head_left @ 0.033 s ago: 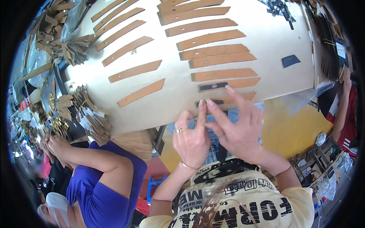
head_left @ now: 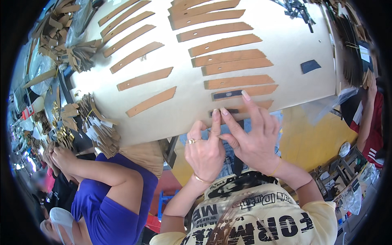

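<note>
On the worktop (head_left: 155,122), my unclenched left grip (head_left: 206,151) and right grip (head_left: 258,141) needed even pressure on the dark patch (head_left: 234,110).

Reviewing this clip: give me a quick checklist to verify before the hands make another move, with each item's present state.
1. Left hand index fingertip at the nearest brown strip's dark patch: ok.
2. Right hand steadying both the nearest strip and the next one up: cannot tell; fingertips reach both, but pressure doesn't show.
3. Nearest patch fully aligned: cannot tell; fingertips cover part.
4. Upper dark patch lying along its strip: ok.
5. Loose dark piece apart from the strips: ok.
6. Co-worker's hands away from the strips: ok.
</note>
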Action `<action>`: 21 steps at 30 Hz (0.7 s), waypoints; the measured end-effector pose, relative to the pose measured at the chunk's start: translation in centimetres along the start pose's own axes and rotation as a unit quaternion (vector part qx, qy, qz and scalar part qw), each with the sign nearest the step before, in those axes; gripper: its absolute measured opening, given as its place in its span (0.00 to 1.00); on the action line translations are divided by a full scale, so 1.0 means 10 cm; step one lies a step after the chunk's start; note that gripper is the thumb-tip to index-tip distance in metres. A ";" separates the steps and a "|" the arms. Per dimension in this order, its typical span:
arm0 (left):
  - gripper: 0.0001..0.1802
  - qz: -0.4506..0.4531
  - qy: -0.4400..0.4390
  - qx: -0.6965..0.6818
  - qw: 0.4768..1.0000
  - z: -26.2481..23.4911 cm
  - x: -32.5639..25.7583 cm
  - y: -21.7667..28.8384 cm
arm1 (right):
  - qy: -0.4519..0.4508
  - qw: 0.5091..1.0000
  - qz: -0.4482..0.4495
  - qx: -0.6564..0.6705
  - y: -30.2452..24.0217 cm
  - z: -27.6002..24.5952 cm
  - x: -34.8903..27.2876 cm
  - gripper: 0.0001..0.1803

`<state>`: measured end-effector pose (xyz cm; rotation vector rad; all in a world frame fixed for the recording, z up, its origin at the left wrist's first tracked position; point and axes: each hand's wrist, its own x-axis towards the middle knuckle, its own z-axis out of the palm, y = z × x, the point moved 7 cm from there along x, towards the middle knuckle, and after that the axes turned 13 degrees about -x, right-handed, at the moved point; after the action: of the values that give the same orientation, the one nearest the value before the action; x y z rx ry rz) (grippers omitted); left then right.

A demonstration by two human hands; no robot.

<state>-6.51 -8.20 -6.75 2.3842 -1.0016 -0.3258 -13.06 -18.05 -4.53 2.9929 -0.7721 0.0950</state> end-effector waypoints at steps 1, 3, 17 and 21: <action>0.38 0.003 -0.002 -0.001 1.000 0.00 0.00 0.00 | -0.005 1.000 0.000 -0.008 0.01 0.08 -0.05 0.24; 0.38 0.004 -0.005 -0.007 1.000 -0.01 0.01 0.00 | 0.022 0.999 -0.001 -0.045 0.10 0.15 -0.11 0.24; 0.38 0.019 0.027 -0.096 0.995 0.03 -0.04 -0.06 | 0.237 0.958 0.159 0.024 1.92 -0.13 0.55 0.28; 0.36 -0.013 0.028 -0.138 0.990 -0.02 -0.03 -0.09 | 0.208 0.968 0.131 -0.054 2.08 -0.03 0.97 0.33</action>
<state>-6.11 -7.38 -7.11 2.1450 -0.8412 -0.3787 -14.68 -40.89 -2.83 2.6127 -1.0648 0.6438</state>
